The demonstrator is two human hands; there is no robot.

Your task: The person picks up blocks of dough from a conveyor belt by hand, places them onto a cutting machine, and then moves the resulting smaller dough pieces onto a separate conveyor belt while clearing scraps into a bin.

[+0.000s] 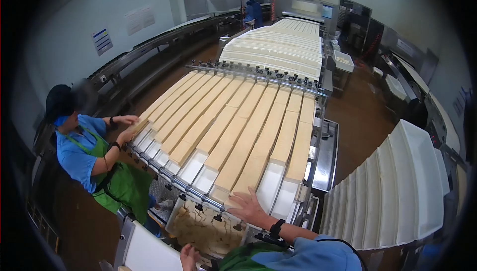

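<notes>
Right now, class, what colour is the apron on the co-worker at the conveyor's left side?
Green, seen in the head view: the apron is worn over a blue shirt.

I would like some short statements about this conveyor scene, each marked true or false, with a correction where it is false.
1. The right hand lies flat at the near end of the dough strips. True.
2. The left hand is pressing on the strips too. False: it is low at the frame edge, beside the bin of dough pieces, off the belt.
3. A co-worker in a green apron stands at the left side of the belt, both hands at the outermost strip. True.
4. The stacked white trays are on the left of the belt. False: they are on the right.
5. The strips run in parallel lanes. True.
</notes>
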